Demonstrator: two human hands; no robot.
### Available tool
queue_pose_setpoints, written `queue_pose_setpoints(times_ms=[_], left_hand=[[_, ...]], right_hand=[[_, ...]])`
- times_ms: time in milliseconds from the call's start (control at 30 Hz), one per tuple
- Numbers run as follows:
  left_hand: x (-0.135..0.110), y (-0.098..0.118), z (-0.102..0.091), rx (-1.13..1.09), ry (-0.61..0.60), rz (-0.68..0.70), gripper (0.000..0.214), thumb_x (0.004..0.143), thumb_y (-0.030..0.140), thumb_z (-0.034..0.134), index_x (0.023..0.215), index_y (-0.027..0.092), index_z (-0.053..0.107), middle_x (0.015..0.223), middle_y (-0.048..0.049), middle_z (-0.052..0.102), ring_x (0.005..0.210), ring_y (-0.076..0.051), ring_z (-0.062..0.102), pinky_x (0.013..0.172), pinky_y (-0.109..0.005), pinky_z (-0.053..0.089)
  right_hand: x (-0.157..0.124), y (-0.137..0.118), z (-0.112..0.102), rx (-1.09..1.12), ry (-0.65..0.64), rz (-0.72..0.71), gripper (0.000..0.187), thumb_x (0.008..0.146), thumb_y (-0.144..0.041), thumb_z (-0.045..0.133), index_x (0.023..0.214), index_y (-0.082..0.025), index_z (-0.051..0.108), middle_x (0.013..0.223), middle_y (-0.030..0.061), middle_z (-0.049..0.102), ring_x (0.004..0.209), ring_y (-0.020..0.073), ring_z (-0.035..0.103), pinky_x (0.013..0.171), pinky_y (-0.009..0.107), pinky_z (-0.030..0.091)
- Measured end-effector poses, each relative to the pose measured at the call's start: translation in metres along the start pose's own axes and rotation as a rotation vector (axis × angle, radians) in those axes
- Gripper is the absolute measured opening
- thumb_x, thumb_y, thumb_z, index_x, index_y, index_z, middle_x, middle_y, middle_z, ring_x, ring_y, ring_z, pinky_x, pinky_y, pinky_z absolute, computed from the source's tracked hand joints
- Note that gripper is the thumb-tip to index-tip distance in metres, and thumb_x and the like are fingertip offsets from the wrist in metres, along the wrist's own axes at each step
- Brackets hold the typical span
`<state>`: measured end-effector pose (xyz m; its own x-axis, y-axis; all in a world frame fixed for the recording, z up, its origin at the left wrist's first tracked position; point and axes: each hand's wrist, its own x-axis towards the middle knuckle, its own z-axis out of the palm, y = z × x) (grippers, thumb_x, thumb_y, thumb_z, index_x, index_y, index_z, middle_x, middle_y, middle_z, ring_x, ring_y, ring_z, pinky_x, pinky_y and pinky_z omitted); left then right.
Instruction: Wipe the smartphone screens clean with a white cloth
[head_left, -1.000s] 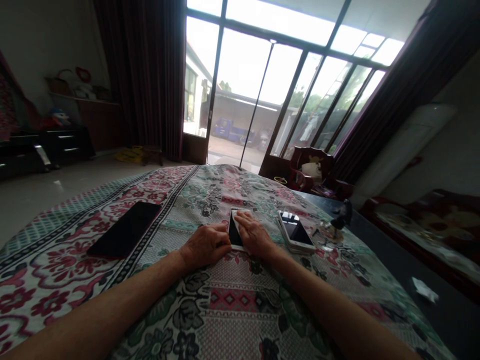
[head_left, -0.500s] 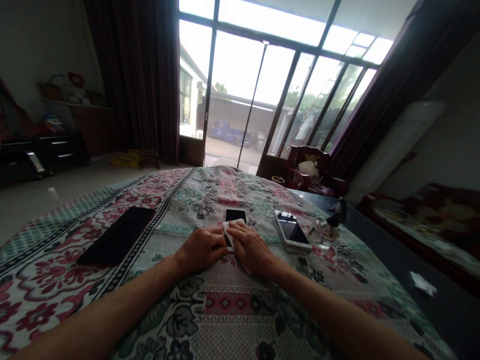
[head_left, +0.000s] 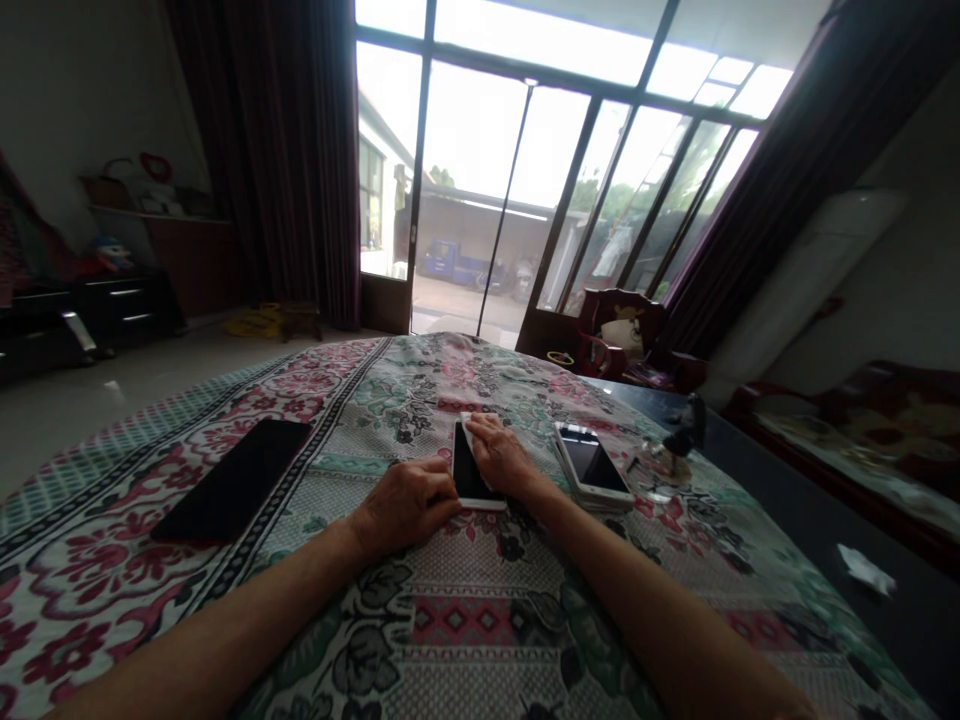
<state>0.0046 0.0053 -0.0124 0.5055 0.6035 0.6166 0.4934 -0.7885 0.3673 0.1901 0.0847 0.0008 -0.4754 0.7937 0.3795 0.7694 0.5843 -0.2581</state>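
Note:
A white phone (head_left: 466, 472) with a dark screen lies face up on the patterned tablecloth in front of me. My left hand (head_left: 409, 503) is closed at its lower left edge, fingers curled and thumb near the corner. Pressed over the upper right of the screen is my right hand (head_left: 501, 455), with a white tissue (head_left: 470, 418) under its fingers. Most of the tissue is hidden by that hand. To the right, a white phone (head_left: 592, 465) rests on top of another flat device. A black tablet (head_left: 234, 480) lies at the left.
The floral tablecloth (head_left: 465, 625) covers the table. Right of the stacked phones stands a small dark object (head_left: 684, 430) on a stand. A crumpled white tissue (head_left: 866, 570) lies on a dark surface (head_left: 840, 520) at the right. Glass doors (head_left: 495, 200) are beyond the table.
My right hand has slid away from me and up the phone screen with the tissue, baring the lower part of the phone. My left hand has stayed at the phone's left edge.

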Motion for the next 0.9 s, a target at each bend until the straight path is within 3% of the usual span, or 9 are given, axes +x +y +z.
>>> queue_pose_setpoints(times_ms=[133, 233, 433, 533, 700, 900], left_hand=[[0.0, 0.001, 0.0, -0.002, 0.012, 0.026, 0.025, 0.092, 0.026, 0.059, 0.07, 0.018, 0.068, 0.074, -0.0024, 0.066, 0.07, -0.013, 0.061, 0.064, -0.026, 0.051], [0.0, 0.0, 0.0, -0.005, 0.01, 0.06, 0.023, 0.092, 0.024, 0.059, 0.072, 0.019, 0.067, 0.076, -0.002, 0.067, 0.073, -0.013, 0.062, 0.067, -0.026, 0.052], [-0.001, -0.001, 0.0, -0.003, 0.002, 0.08, 0.02, 0.093, 0.024, 0.058, 0.075, 0.02, 0.067, 0.08, -0.0019, 0.068, 0.077, -0.014, 0.064, 0.071, -0.028, 0.053], [0.0, 0.0, 0.0, 0.006, -0.004, 0.084, 0.021, 0.092, 0.022, 0.058, 0.074, 0.019, 0.067, 0.078, -0.0014, 0.067, 0.076, -0.014, 0.063, 0.071, -0.028, 0.053], [0.0, 0.001, -0.001, 0.033, -0.005, 0.068, 0.023, 0.092, 0.023, 0.057, 0.072, 0.019, 0.067, 0.076, -0.0019, 0.066, 0.072, -0.013, 0.061, 0.066, -0.026, 0.052], [0.0, 0.0, -0.001, 0.026, -0.015, 0.047, 0.024, 0.093, 0.023, 0.057, 0.072, 0.018, 0.068, 0.075, -0.0025, 0.065, 0.072, -0.013, 0.061, 0.066, -0.026, 0.052]], right_hand=[[-0.02, -0.027, -0.021, -0.081, -0.08, -0.056, 0.027, 0.09, -0.013, 0.043, 0.097, -0.021, 0.068, 0.116, 0.0098, 0.068, 0.112, 0.0239, 0.057, 0.096, 0.039, 0.046], [-0.035, -0.047, -0.035, -0.126, -0.227, -0.079, 0.016, 0.086, -0.017, 0.05, 0.081, -0.02, 0.065, 0.097, 0.0097, 0.069, 0.092, 0.0222, 0.06, 0.081, 0.035, 0.047], [-0.044, -0.056, -0.045, -0.164, -0.336, -0.133, 0.012, 0.079, -0.016, 0.057, 0.089, -0.019, 0.063, 0.09, 0.0097, 0.069, 0.079, 0.0191, 0.059, 0.069, 0.03, 0.042], [-0.035, -0.048, -0.043, -0.161, -0.312, -0.17, 0.007, 0.083, -0.017, 0.056, 0.085, -0.02, 0.062, 0.093, 0.0087, 0.069, 0.083, 0.0189, 0.06, 0.071, 0.03, 0.043], [-0.015, -0.028, -0.033, -0.124, -0.22, -0.112, 0.02, 0.093, -0.014, 0.045, 0.088, -0.02, 0.063, 0.103, 0.0083, 0.069, 0.098, 0.0195, 0.06, 0.086, 0.03, 0.045], [0.002, -0.007, -0.01, -0.095, -0.109, 0.001, 0.031, 0.095, -0.012, 0.04, 0.119, -0.017, 0.061, 0.136, 0.0121, 0.059, 0.129, 0.0219, 0.048, 0.105, 0.034, 0.038]])
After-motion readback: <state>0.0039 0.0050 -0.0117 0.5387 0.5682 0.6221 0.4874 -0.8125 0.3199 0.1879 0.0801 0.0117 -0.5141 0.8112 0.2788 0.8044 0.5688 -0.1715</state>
